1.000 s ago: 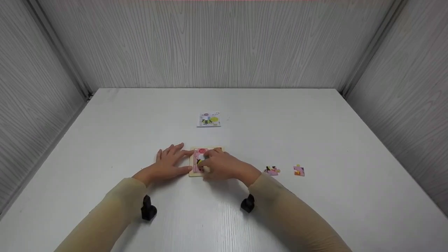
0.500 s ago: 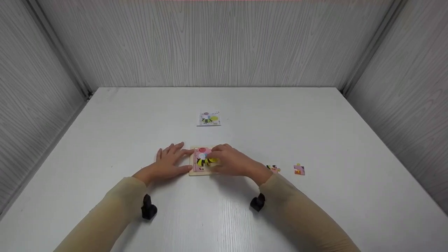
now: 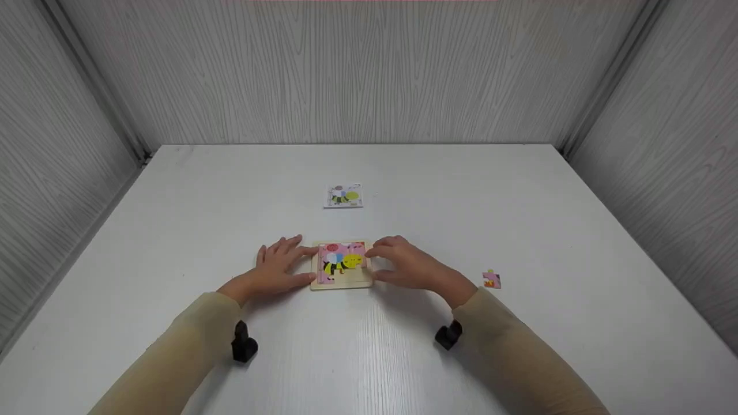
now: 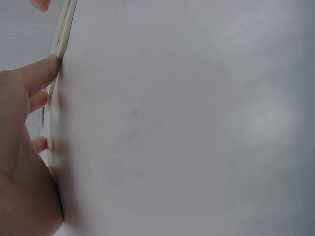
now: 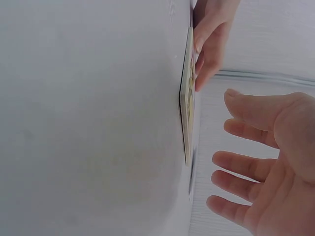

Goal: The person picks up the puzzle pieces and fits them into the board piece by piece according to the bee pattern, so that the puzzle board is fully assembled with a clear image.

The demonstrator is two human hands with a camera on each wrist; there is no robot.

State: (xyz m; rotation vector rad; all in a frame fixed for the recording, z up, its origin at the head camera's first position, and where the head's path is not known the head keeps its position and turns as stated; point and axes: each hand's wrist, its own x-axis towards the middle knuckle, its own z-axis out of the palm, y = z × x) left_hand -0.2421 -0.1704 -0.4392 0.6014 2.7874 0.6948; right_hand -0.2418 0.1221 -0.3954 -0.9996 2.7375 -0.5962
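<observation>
A wooden jigsaw board [image 3: 351, 284] with a pink and yellow bee picture lies flat on the table. Its lower right part shows bare wood. My left hand [image 3: 279, 272] rests on the table with fingers spread, thumb and index fingertip at the board's left edge. In the left wrist view, the thumb [image 4: 42, 73] touches that edge. Over at the right edge is my right hand [image 3: 406, 265], fingers apart and slightly bent. The right wrist view shows that hand's fingers [image 5: 241, 164] raised above the table, holding nothing.
A loose pink jigsaw piece [image 3: 492, 280] lies to the right, beyond my right wrist. Behind the board sits a square card [image 3: 343, 196] with a matching bee picture. Pale wood-grain walls [image 3: 357, 75] enclose the white table [image 3: 259, 190] at the back and sides.
My right hand has drawn back rightward off the board, uncovering the bee picture. Its forearm now covers the nearer loose piece. The left hand stays in place.
</observation>
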